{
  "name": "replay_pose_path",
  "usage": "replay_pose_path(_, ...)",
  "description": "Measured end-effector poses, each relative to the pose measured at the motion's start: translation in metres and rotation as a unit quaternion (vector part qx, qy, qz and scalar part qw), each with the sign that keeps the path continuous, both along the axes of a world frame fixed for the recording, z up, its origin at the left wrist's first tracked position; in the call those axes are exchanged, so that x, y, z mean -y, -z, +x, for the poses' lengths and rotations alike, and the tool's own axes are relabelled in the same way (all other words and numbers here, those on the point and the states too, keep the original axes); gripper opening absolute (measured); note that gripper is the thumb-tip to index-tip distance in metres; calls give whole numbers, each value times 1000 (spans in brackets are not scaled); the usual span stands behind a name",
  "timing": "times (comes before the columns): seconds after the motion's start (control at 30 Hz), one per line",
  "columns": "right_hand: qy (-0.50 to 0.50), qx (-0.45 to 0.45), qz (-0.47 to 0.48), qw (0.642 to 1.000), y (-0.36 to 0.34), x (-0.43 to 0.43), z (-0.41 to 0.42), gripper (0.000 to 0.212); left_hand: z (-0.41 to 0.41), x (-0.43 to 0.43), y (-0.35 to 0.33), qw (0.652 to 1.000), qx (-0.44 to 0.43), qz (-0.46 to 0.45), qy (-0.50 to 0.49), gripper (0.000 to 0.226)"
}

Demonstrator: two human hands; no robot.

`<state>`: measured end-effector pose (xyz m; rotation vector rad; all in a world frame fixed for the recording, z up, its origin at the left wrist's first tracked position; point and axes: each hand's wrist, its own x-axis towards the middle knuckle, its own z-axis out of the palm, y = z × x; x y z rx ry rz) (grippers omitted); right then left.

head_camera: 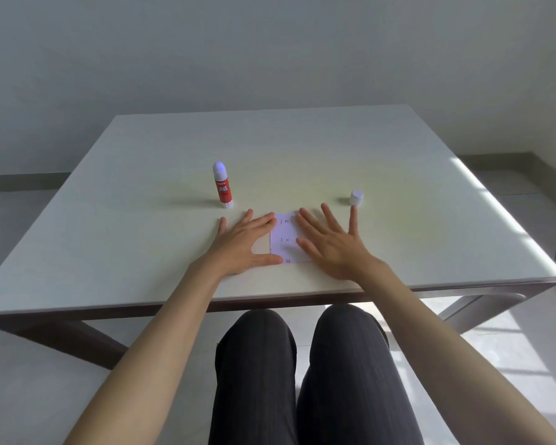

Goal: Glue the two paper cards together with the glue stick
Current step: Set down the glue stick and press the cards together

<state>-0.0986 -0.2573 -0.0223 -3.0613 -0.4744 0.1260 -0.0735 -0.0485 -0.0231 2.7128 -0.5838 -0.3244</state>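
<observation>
Nearest, two knees (302, 374) in dark striped trousers are seen below the table edge, with both bare forearms reaching forward over them.

Item: table (334, 149). Pale top, dark frame beneath; sunlight is cast across its right side.

Item: left hand (241, 244). It is laid palm down on the tabletop with the fingers spread and released. The thumb tip and forefinger tip are set against the left edge of the paper; nothing is grasped.

Item: right hand (331, 244). It is laid flat with the fingers fanned apart and slack. The right part of the paper is covered by its thumb and first fingers, while the little finger is stretched toward the cap. Nothing is gripped.

Item: paper cards (286, 240). White, lying flat between the two hands near the front of the table. Small printed marks are visible in a column on the upper face. Only one outline is made out; whether two cards are stacked cannot be told with certainty.

Item: glue stick (222, 185). Red body with white lettering, stood upright beyond the left hand, well clear of the paper. Its white tip is uncovered.

Item: cap (356, 197). White, set on the table just beyond the right little finger, apart from the glue stick.

Farthest, a plain pale wall (270, 53) is seen behind the table.
</observation>
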Motion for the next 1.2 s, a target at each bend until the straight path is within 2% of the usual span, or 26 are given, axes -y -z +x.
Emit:
replay_pose_path(0.13,-119,13,6,993,11,-15,-16,70,-1,-1,0,1000,5,-6,2,86)
replay_pose_path(0.27,1,-8,-8,1000,-3,4,8,61,-1,0,0,1000,-2,-4,-2,84)
replay_pose_path(0.3,-8,-2,-12,1000,-4,2,6,62,-1,0,0,1000,-2,-4,-2,84)
replay_pose_path(0.4,-140,11,1,990,6,-15,-16,63,-1,-1,0,1000,4,-12,1,84)
replay_pose_path(0.43,-150,10,4,989,6,-15,-17,61,-1,-1,0,1000,6,-13,1,84)
replay_pose_path(0.57,-11,-13,6,1000,-7,2,3,60,-1,-1,0,1000,-6,-10,-4,85)
replay_pose_path(0.6,-17,-3,9,1000,-5,-1,-2,61,-1,-1,0,1000,-8,-12,-6,85)
replay_pose_path(0.7,-121,19,17,992,10,-17,-25,64,-1,-1,1,1000,-7,-23,-7,84)
replay_pose_path(0.73,-120,20,16,992,11,-15,-24,63,0,-1,1,1000,-5,-22,-7,84)
replay_pose_path(0.87,-4,-8,9,1000,1,2,-6,63,-1,-1,2,1000,-12,-13,-8,85)
replay_pose_path(1.0,-110,24,12,994,11,-11,-28,65,-2,-1,1,1000,-10,-11,-9,86)
replay_pose_path(1.2,-83,15,22,996,9,-2,-23,63,-3,-2,4,1000,-10,3,-10,86)
